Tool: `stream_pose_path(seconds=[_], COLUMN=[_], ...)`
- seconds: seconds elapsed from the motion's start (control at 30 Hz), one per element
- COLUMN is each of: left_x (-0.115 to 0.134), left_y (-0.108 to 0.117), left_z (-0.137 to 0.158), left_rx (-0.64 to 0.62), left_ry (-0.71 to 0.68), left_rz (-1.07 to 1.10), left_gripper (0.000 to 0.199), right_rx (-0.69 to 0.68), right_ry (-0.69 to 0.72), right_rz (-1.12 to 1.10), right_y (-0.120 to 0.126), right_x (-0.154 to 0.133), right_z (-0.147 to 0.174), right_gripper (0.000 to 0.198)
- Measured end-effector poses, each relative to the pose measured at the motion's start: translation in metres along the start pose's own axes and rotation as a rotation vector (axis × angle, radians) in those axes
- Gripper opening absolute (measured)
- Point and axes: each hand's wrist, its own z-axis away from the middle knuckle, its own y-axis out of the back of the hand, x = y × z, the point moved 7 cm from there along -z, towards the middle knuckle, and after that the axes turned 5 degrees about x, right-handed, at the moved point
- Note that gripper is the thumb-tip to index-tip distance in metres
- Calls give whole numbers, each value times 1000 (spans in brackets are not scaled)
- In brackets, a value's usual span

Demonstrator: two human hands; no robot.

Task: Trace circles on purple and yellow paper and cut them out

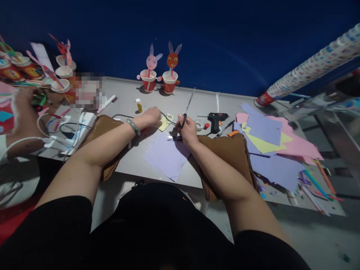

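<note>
My right hand [188, 129] is closed around scissors [185, 119] with black handles. A thin metal blade [191, 98] points away above this hand. Below its fingers, a dark piece with a silver tip [170, 138] lies over a lilac paper sheet [167, 157]; whether it belongs to the scissors I cannot tell. My left hand [152, 116], with a green bangle at the wrist, is closed, its fingertips hidden from view. Beside it is a yellow paper piece [163, 123] with cut-out shapes. A black cable passes between the hands.
Two rabbit figures in red cups, one pink [149, 80] and one orange [170, 82], stand behind. A glue bottle [139, 105], tape roll [200, 125], glue gun [216, 122], brown cushions [229, 153] and coloured paper [264, 127] surround me. Another person's arm [25, 116] is left, near power strips [81, 133].
</note>
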Motion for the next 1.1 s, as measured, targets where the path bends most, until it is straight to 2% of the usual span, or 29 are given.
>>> stream_pose_path(seconds=[0.13,0.33,0.4,0.47,0.5,0.57,0.63,0.7,0.8,0.9,1.0,1.1], left_x=[1,-8,-9,-5,-3,-3,-6,-9,-6,-1,7,14], left_y=[3,18,18,12,11,8,6,4,-4,-8,-6,-3], left_z=[4,9,10,16,20,22,20,16,13,14,18,22], left_rx=[-32,-44,-151,-349,-428,-487,-414,-275,-108,2,51,29], left_ry=[59,43,-19,-130,-177,-198,-160,-97,2,60,16,-49], left_rz=[83,262,399,668,807,1027,1203,1339,1412,1406,1392,1342], left_gripper=[7,10,11,15,21,40,61,67,49,36,29,23], right_rx=[-19,-11,7,33,46,65,67,53,26,-1,-31,-61], right_ry=[-73,-100,-99,-90,-86,-71,-63,-58,-49,-49,-40,2], right_rz=[-2,-8,-10,-10,-14,-27,-42,-53,-63,-57,-51,-36], right_y=[-5,-5,-4,-1,0,3,3,1,-1,-3,-2,-1], right_x=[9,10,7,5,4,2,1,0,-4,-9,-12,-15], right_z=[-2,-5,-7,-10,-11,-12,-12,-11,-7,-4,-1,1], right_gripper=[63,61,60,61,61,61,61,61,61,57,50,42])
